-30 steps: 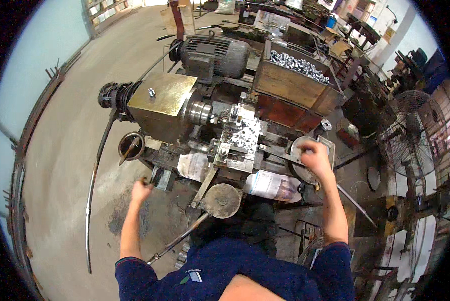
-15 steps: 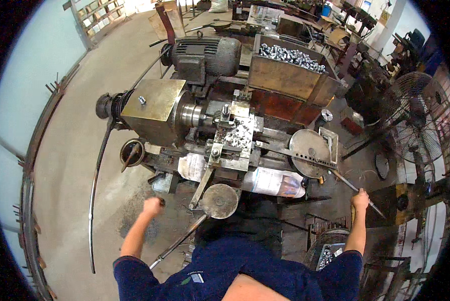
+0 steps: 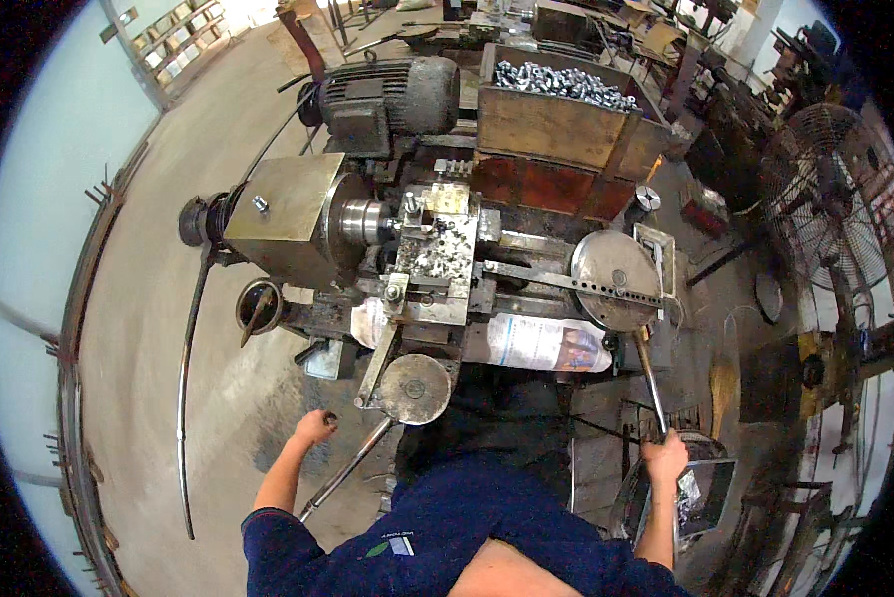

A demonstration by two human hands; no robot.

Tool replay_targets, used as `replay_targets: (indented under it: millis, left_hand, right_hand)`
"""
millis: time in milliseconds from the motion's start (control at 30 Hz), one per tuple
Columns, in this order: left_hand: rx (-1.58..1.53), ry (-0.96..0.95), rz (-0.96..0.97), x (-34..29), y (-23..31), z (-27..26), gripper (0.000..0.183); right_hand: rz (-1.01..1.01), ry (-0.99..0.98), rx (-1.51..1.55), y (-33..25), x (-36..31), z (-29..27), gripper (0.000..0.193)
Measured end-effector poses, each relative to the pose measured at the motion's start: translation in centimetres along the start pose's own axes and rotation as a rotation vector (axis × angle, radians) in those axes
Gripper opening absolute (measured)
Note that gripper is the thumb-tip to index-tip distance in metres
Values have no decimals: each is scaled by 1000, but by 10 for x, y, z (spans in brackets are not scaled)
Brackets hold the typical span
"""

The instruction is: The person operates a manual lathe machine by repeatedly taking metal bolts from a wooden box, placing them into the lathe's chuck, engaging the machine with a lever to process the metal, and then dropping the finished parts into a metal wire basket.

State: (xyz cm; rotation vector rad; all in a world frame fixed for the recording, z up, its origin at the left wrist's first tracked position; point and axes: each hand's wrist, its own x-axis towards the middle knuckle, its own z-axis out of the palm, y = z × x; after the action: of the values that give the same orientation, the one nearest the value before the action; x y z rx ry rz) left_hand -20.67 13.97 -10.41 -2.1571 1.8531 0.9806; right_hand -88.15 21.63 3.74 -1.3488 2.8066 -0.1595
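My right hand (image 3: pixel 666 456) is wrapped round a long metal lever (image 3: pixel 652 383), which runs up to a round disc (image 3: pixel 616 279) at the right of a small lathe. A perforated flat bar (image 3: pixel 566 280) crosses this disc and links to the carriage (image 3: pixel 435 249). Out to the left of the second lever (image 3: pixel 350 465), my left hand (image 3: pixel 313 427) is closed round a small dark part with a round end. That lever leads to a smaller disc (image 3: pixel 416 388) at the front. Dark metal chips lie on the carriage, close beside the bright spindle nose (image 3: pixel 365 221).
Behind the lathe stand a motor (image 3: pixel 392 95) and a bin (image 3: pixel 556 129) heaped with shiny metal parts. A pot with a brush-like stick (image 3: pixel 259 306) hangs at left. A large fan (image 3: pixel 830 199) is at right, a tray (image 3: pixel 705 493) of parts below my right arm.
My right hand has pulled the lever inward, toward my body. The carriage has slid left, nearer the spindle. My left hand stays closed, slightly lower, and the whole view has shifted a little.
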Motion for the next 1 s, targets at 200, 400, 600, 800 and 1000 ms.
replay_targets:
  millis: [200, 400, 600, 800, 1000]
  left_hand:
    - [-134, 13, 7, 10, 2, 11, 32]
    - [-116, -46, -20, 12, 17, 4, 35]
    - [-267, -33, -72, 5, 22, -43, 33]
    - [-21, 410, -50, 46, 16, -93, 28]
    - [334, 432, -35, 66, 34, -111, 40]
  right_hand:
    - [74, -106, 88, -22, -25, -4, 31]
    - [25, -131, 41, -20, -15, -6, 31]
    - [32, -135, -202, 20, 52, -8, 30]
    - [214, 43, -357, 23, 187, -21, 51]
    - [-55, 245, -211, -33, 173, -5, 65]
